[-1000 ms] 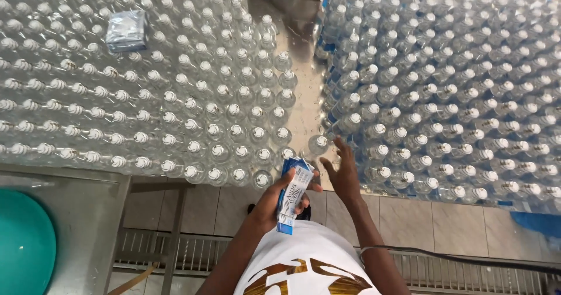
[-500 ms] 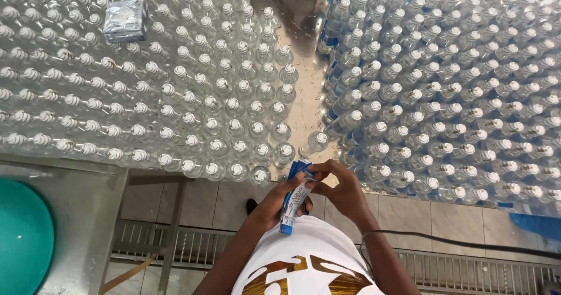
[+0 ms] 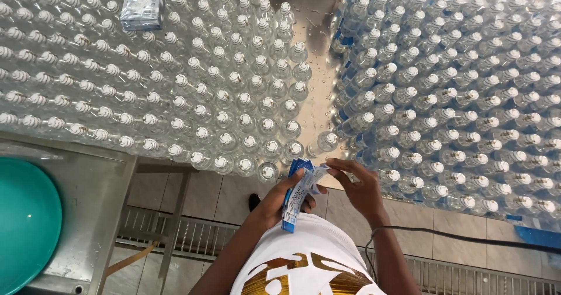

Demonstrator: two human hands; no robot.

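Crowding bottles, teal basin, steel table

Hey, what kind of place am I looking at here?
Probably a small water-bottling workshop. Hundreds of capped clear bottles crowd a wet steel table; those on the right wear blue labels. The left hand holds a stack of blue labels, which the right hand touches.

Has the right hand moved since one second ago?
Yes. The right hand came back from the bottles at the table's edge toward the body, and now touches the labels in the left hand.
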